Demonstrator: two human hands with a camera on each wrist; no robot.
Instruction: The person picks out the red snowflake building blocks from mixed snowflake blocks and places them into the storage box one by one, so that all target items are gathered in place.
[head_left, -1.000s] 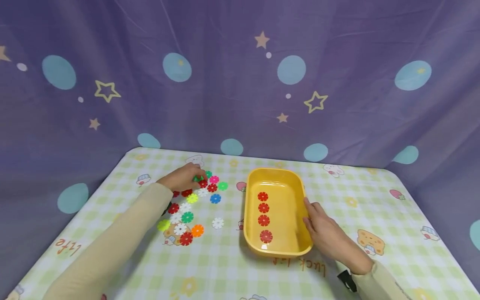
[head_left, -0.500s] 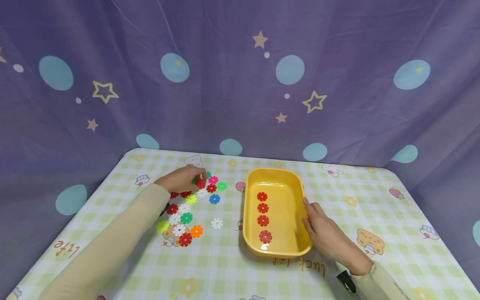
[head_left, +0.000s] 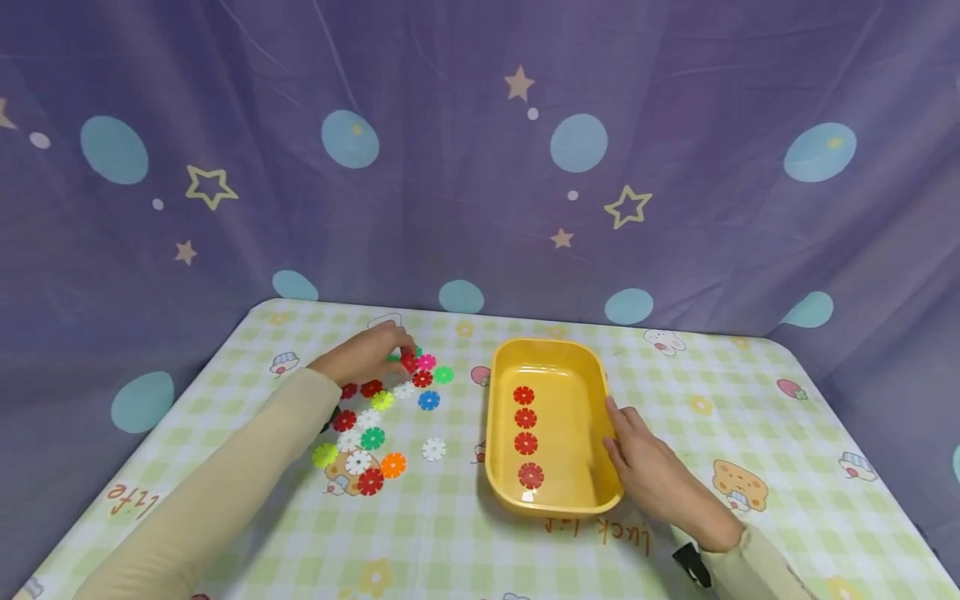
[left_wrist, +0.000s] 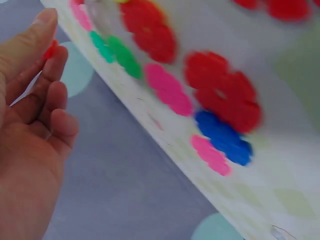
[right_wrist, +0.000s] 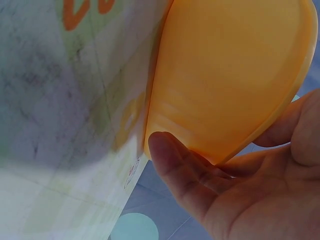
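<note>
My left hand (head_left: 363,354) pinches a red snowflake disc (left_wrist: 50,49) between thumb and fingertips, just over the far end of the loose discs. Most of that red disc is hidden by the fingers in the left wrist view. Close by lie a pink disc (head_left: 426,362), a light green disc (head_left: 444,375) and a blue disc (head_left: 429,401). On the right, my right hand (head_left: 648,458) holds the side of a yellow plastic tray (head_left: 581,417), thumb at the rim and fingers against the outer wall (right_wrist: 220,90). Inside the tray, several red discs (head_left: 526,418) stand in a column along its left part.
Nearer the front lie an orange disc (head_left: 393,465), a white disc (head_left: 433,449) and a yellow-green disc (head_left: 325,455), among several others. A checked cloth (head_left: 442,542) covers the table. Behind its far edge hangs a purple curtain (head_left: 480,208).
The left hand has lifted slightly, and a red disc now shows at its fingertips, off the pile. The right hand and the tray have stayed in place.
</note>
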